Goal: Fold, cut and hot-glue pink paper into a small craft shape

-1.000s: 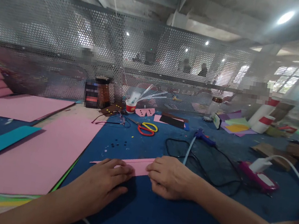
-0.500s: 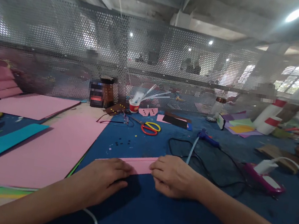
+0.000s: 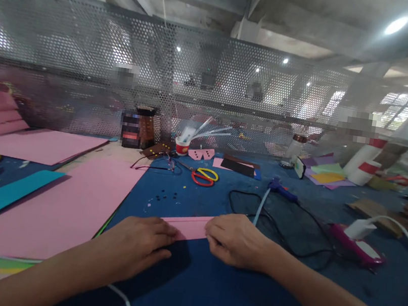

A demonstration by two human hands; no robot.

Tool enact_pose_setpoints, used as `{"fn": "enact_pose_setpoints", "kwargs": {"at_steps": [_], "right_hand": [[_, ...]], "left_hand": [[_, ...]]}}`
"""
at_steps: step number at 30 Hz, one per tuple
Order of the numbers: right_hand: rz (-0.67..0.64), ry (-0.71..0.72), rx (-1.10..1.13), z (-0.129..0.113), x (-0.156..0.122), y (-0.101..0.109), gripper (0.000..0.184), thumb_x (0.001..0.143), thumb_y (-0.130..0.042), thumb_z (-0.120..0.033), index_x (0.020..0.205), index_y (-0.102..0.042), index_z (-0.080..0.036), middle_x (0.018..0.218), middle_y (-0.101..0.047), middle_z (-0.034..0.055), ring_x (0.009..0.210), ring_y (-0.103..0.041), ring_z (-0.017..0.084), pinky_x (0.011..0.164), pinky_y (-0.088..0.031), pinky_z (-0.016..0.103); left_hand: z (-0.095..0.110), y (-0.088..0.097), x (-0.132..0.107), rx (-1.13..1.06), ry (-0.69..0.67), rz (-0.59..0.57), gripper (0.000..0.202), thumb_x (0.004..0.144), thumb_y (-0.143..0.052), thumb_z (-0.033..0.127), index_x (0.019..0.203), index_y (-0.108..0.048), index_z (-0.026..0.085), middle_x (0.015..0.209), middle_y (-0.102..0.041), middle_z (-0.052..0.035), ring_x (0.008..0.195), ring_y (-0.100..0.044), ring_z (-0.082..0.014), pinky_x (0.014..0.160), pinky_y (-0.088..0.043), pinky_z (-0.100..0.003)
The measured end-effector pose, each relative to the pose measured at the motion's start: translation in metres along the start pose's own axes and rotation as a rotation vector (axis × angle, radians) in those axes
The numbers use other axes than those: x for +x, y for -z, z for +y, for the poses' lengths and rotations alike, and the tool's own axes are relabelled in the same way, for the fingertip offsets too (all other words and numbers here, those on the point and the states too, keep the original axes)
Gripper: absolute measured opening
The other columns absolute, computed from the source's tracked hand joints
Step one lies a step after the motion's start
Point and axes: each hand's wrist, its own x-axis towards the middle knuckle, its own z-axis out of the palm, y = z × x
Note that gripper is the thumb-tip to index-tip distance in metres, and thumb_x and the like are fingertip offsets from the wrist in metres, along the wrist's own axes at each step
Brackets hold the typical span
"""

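A folded pink paper strip [image 3: 193,227] lies on the blue tabletop in front of me, a crease running along its length. My left hand [image 3: 144,244] rests on the strip's left end, fingers stretched out over it and thumb apart. At the other end, my right hand [image 3: 233,239] has its fingers curled and closed on the paper. Both ends of the strip are hidden under the hands. Beyond it are several small black dots [image 3: 166,195] and scissors [image 3: 205,176] with red and yellow handles.
Large pink sheets [image 3: 66,204] and a teal strip [image 3: 0,204] lie left. A blue glue gun [image 3: 283,189], its black cord, and a purple power strip [image 3: 357,245] are right. Glasses [image 3: 152,165] and a paper cup [image 3: 182,146] stand farther back, before a perforated metal screen [image 3: 213,88].
Both hands stay on the pink strip with almost no movement. The whole view has shifted very slightly. At the far right edge, another person's hand appears to have moved a little.
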Motion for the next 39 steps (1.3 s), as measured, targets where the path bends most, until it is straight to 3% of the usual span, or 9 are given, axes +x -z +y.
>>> {"fn": "enact_pose_setpoints", "kwargs": {"at_steps": [4, 10, 19, 25, 34, 39], "right_hand": [[-0.033, 0.05, -0.037, -0.004, 0.004, 0.005, 0.022, 0.099, -0.045, -0.025, 0.113, -0.06, -0.02, 0.105, -0.065, 0.006, 0.086, -0.057, 0.018, 0.071, -0.041, 0.03], [-0.108, 0.108, -0.097, -0.006, 0.006, 0.008, 0.03, 0.093, -0.053, -0.022, 0.122, -0.06, -0.022, 0.11, -0.062, 0.008, 0.089, -0.051, 0.021, 0.07, -0.041, 0.033], [-0.145, 0.074, -0.089, -0.001, 0.0, 0.009, 0.018, 0.094, -0.051, -0.022, 0.107, -0.063, -0.021, 0.113, -0.062, 0.0046, 0.089, -0.056, 0.019, 0.069, -0.04, 0.032], [-0.127, 0.055, -0.075, -0.005, 0.004, 0.008, 0.029, 0.097, -0.048, -0.022, 0.125, -0.054, -0.019, 0.11, -0.064, 0.0059, 0.091, -0.056, 0.02, 0.07, -0.041, 0.032], [-0.132, 0.062, -0.133, -0.005, 0.013, -0.002, 0.032, 0.094, -0.049, -0.009, 0.124, -0.056, -0.015, 0.115, -0.061, 0.0083, 0.092, -0.051, 0.022, 0.076, -0.044, 0.034], [-0.144, 0.014, -0.136, -0.006, 0.017, -0.005, 0.033, 0.091, -0.048, -0.006, 0.121, -0.056, -0.017, 0.114, -0.059, 0.007, 0.092, -0.05, 0.023, 0.073, -0.044, 0.034]], "left_hand": [[0.002, -0.001, 0.002, 0.022, 0.025, 0.007, 0.027, 0.099, -0.049, 0.035, 0.121, -0.062, 0.026, 0.118, -0.071, -0.0029, 0.104, -0.067, -0.0201, 0.087, -0.051, -0.031], [0.008, -0.006, 0.005, 0.046, 0.043, 0.029, 0.03, 0.096, -0.055, 0.037, 0.125, -0.058, 0.028, 0.115, -0.066, -0.0043, 0.104, -0.061, -0.0213, 0.083, -0.05, -0.032], [0.007, -0.006, 0.005, 0.09, 0.028, -0.015, 0.026, 0.093, -0.059, 0.037, 0.117, -0.062, 0.026, 0.113, -0.065, -0.0052, 0.099, -0.06, -0.0227, 0.082, -0.05, -0.035], [0.011, -0.005, 0.005, 0.128, 0.042, -0.051, 0.027, 0.095, -0.056, 0.034, 0.119, -0.062, 0.024, 0.114, -0.065, -0.0074, 0.101, -0.06, -0.0257, 0.083, -0.05, -0.04], [0.01, -0.018, 0.005, 0.061, -0.009, 0.053, 0.037, 0.096, -0.056, 0.035, 0.131, -0.056, 0.022, 0.131, -0.063, -0.0079, 0.122, -0.055, -0.0268, 0.103, -0.042, -0.044], [0.008, -0.019, 0.006, 0.04, 0.009, 0.01, 0.038, 0.096, -0.054, 0.036, 0.132, -0.055, 0.022, 0.134, -0.061, -0.0081, 0.124, -0.054, -0.0273, 0.104, -0.043, -0.044]]}}
